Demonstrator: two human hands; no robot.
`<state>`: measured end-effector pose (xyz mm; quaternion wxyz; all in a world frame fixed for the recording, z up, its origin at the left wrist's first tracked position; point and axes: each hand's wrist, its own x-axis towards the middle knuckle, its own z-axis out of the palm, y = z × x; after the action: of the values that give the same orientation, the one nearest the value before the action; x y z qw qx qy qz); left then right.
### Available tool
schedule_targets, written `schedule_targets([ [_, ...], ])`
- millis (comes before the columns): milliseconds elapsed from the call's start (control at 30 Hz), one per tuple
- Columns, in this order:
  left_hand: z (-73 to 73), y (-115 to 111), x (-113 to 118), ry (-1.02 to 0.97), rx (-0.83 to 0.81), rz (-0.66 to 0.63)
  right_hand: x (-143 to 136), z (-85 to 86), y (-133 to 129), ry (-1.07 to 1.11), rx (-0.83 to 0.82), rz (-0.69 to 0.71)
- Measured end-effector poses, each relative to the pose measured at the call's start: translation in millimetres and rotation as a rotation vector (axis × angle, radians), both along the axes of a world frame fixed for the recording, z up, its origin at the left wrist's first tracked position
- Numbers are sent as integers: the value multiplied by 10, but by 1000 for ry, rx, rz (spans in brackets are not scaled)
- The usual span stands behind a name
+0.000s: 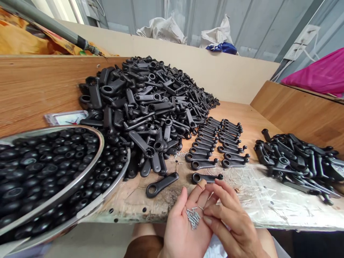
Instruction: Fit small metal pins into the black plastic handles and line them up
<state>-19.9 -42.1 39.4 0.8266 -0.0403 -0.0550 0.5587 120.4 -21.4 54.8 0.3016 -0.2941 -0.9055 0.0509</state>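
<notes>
Head view, bench edge, item by item.

Small metal pins (193,216): loose cluster lying in the cupped palm of the left hand (185,225), held just off the near edge of the workbench (268,211). Left hand open, palm up, serving as a tray; no closed grip.

Right hand (231,218): fingers curled over the left palm, fingertips (208,211) at the edge of the pin cluster, apparently pinching out a single pin; whether one is already caught between the fingertips cannot be told.

Step in hand, by judgement: pin selection. Next move likely calls for a fine pinch on one pin without spilling the rest, then a short reach forward to the single black lever (206,177) lying nearest on the bench.

Outward from there:
- Two neat rows of like levers (217,143), laid side by side beyond the single one.
- Stray lever (162,184), to the left, apart from the rows.
- Large heap of black levers (150,107), centre, behind.
- Smaller heap of levers (295,161), right.
- Metal bowl (107,186) of black round knobs (48,168), left, stacked double.
- Scattered pins (182,154) at the foot of the large heap.

Obstructions: none between hands and nearest lever; stray lever and bowl rim close on the left.
</notes>
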Motion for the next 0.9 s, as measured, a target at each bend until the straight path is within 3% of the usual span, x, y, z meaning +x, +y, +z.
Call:
schedule_targets([
  [133, -26, -13, -11, 16, 78, 16, -16, 99, 45, 49, 43, -42],
  [300, 50, -13, 2, 64, 182, 52, -12, 117, 49, -85, 16, -49],
  [500, 89, -44, 3, 97, 233, -89, 20, 128, 32, -219, -67, 15],
  [633, 87, -91, 36, 112, 228, -181, 54, 81, 65, -160, -16, 78],
  [800, 21, -113, 98, 55, 162, -236, 98, 260, 66, -217, -13, 123],
  [900, -71, -90, 75, 42, 113, -254, 197, 342, 166, -80, -87, 76],
])
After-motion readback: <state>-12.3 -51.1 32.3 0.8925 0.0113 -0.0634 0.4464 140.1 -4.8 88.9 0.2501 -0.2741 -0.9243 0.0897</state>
